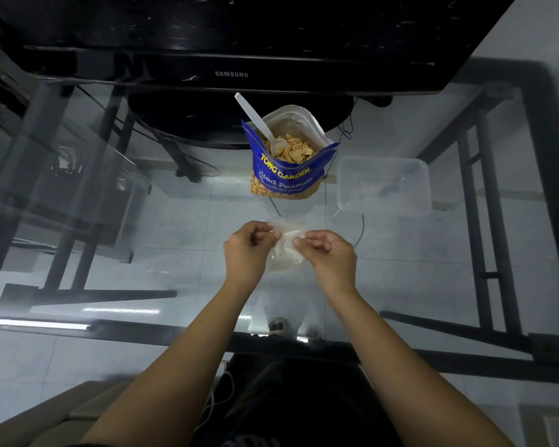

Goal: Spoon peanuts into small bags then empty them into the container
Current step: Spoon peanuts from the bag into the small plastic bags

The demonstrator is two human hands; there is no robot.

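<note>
Head view: I note the left hand [247, 245] and right hand [325, 251] at frame centre, fingers of each curled, pinching the top of one small clear bag [288, 245] above the glass table [142, 221]. Peanut bag [289, 156] stands open just above them, white spoon [262, 124] resting inside. Clear container [384, 185] sits right of it.

Glass table top [117, 221] on black metal frame [542, 175], pale tiled floor [181, 227] visible through it. Black Samsung monitor [231, 43] at far edge, round black base [188, 121] under it. Thin black cables [359, 230] trailing below glass. White cord [213, 401] over dark clothing near bottom. Possibly a sandalled foot [277, 325] under near edge, blurred.
</note>
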